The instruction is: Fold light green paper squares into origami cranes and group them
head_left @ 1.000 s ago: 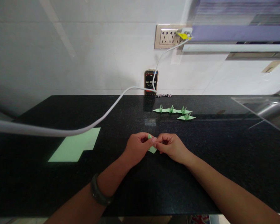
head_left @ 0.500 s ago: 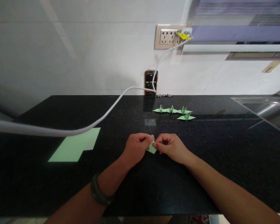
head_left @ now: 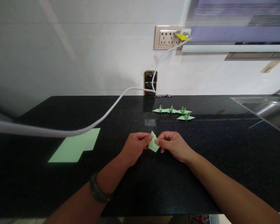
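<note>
A small piece of folded light-green paper (head_left: 154, 145) is pinched between my two hands, just above the black countertop. My left hand (head_left: 135, 147) grips its left edge between thumb and fingers. On its right side, my right hand (head_left: 174, 144) closes on the paper, the thumb lying over the front face. The paper shows a pointed top and a pointed bottom. Beyond my hands stand several green paper cranes (head_left: 171, 109), most in a row, with another crane (head_left: 186, 117) in front at the right.
Green paper sheets (head_left: 72, 147) lie at the left on the black countertop (head_left: 135, 186). A white cable (head_left: 112, 107) sweeps across the view from the left to a phone (head_left: 150, 83) leaning on the wall. At the right is a metal sink (head_left: 274, 113). A socket (head_left: 164, 37) sits above.
More of the folded paper now shows between my hands, with its upper point uncovered. My right hand has shifted slightly, and its thumb now lies over the paper's face.
</note>
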`<state>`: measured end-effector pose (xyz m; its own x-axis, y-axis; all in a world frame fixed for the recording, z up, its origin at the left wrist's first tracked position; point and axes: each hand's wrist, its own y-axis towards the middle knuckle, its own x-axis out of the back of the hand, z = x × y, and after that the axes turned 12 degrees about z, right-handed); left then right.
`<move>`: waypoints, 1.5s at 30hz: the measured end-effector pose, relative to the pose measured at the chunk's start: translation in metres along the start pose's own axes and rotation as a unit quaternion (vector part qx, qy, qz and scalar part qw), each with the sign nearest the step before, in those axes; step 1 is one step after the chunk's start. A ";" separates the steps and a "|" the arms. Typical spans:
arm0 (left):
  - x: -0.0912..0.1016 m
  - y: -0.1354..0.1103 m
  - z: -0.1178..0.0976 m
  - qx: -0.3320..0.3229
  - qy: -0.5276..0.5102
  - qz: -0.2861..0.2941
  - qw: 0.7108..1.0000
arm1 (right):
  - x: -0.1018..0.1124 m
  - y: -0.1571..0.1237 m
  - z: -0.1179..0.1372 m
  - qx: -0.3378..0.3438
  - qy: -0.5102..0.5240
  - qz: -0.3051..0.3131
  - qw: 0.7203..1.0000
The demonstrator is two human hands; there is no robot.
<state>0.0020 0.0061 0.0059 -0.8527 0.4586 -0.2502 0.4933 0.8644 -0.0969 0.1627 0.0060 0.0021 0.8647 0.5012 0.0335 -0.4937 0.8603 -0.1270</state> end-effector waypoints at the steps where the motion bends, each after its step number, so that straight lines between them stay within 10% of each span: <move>1: 0.000 0.000 0.000 0.004 -0.003 -0.002 1.000 | 0.000 0.000 0.000 -0.002 -0.002 0.001 1.000; 45: -0.011 -0.005 0.001 -0.061 0.135 -0.095 0.984 | -0.008 0.001 -0.001 0.023 0.002 -0.027 0.999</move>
<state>0.0094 -0.0032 0.0081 -0.9500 0.3109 0.0288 0.3111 0.9504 0.0036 0.1558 0.0026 0.0010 0.8903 0.4540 0.0352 -0.4504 0.8893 -0.0793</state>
